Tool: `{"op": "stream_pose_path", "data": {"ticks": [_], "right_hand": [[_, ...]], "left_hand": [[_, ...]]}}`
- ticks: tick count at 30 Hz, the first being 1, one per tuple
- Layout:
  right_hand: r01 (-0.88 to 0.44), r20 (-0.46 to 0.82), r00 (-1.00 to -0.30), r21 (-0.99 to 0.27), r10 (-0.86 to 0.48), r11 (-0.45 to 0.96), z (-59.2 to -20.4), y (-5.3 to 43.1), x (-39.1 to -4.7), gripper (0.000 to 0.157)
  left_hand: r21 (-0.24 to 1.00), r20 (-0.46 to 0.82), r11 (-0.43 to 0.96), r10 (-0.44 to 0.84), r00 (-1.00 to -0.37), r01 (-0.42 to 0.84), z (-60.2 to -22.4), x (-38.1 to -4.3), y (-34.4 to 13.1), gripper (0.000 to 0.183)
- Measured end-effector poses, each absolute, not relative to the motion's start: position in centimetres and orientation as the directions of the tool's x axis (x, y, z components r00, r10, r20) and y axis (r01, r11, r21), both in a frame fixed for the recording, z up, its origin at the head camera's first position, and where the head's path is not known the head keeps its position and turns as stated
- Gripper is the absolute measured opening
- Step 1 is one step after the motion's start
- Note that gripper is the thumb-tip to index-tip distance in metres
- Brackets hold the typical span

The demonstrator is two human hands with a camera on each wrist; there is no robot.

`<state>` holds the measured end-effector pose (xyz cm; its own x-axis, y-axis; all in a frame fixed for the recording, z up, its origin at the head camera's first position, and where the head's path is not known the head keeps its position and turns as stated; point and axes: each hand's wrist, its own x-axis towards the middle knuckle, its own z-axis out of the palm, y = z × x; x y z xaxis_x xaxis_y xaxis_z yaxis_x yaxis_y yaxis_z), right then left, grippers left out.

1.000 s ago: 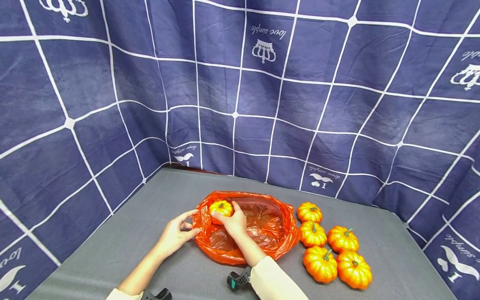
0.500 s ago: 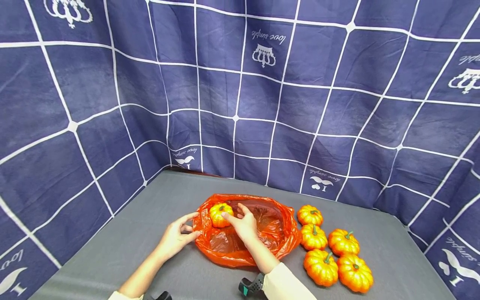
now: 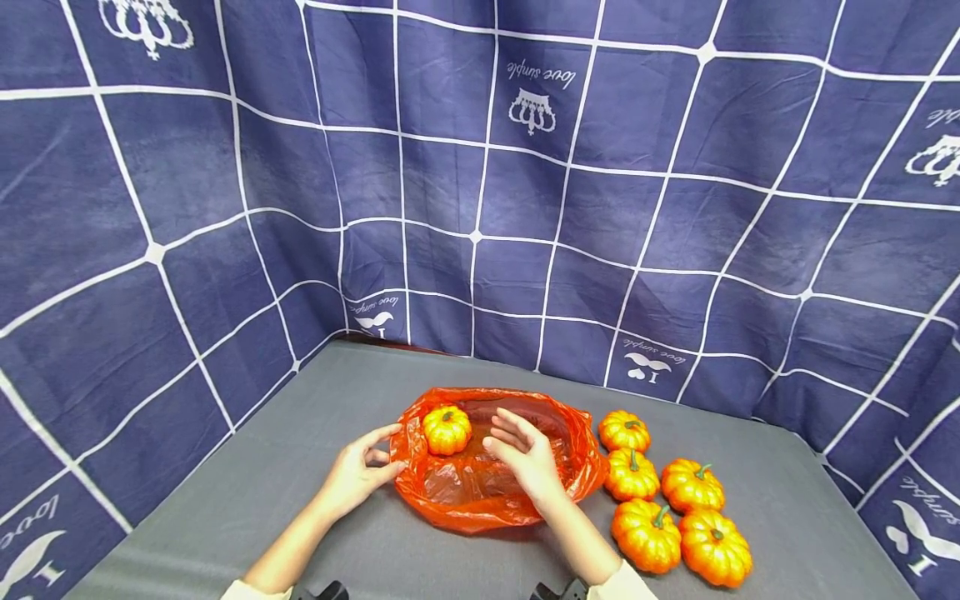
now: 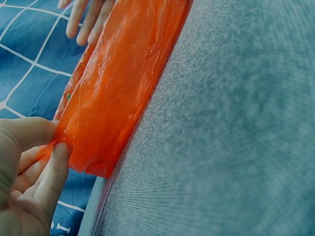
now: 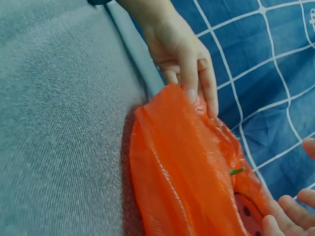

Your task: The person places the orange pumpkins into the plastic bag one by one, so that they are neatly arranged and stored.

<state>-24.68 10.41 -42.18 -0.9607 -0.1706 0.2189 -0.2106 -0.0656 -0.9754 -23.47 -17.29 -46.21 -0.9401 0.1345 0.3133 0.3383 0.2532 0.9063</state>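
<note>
We pinched the red bag [image 3: 468, 518], one pumpkin [image 3: 447, 432] inside, with our left hand [image 3: 356, 477]; our right hand [image 3: 531, 462], fingers loosely apart, hung over the bag.

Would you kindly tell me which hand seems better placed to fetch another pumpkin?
Probably the right hand: it holds nothing and is nearer the five pumpkins outside, while the left hand pinches the bag.

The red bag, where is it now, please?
In the head view, the bag sits low centre on the table, between the left hand and five pumpkins at right.
</note>
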Motion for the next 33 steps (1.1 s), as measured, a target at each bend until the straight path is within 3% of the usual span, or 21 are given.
{"op": "stream_pose_path", "data": {"ticks": [5, 22, 33], "right_hand": [[-0.222, 0.23, -0.959, -0.973, -0.165, -0.069, -41.6, 11.5, -23.8, 0.054], [-0.436, 0.434, -0.898, -0.9, -0.07, 0.006, -40.2, 17.6, -20.4, 0.043], [-0.466, 0.465, -0.885, -0.883, -0.03, 0.058, -40.2, 21.7, -18.7, 0.037]], "left_hand": [[0.905, 0.317, 0.251, 0.141, -0.938, 0.343, -46.2, -23.5, -17.2, 0.055], [0.92, 0.304, 0.229, 0.095, -0.948, 0.318, -46.0, -23.5, -17.1, 0.055], [0.924, 0.289, 0.23, 0.101, -0.952, 0.305, -46.1, -23.5, -17.1, 0.056]]}}
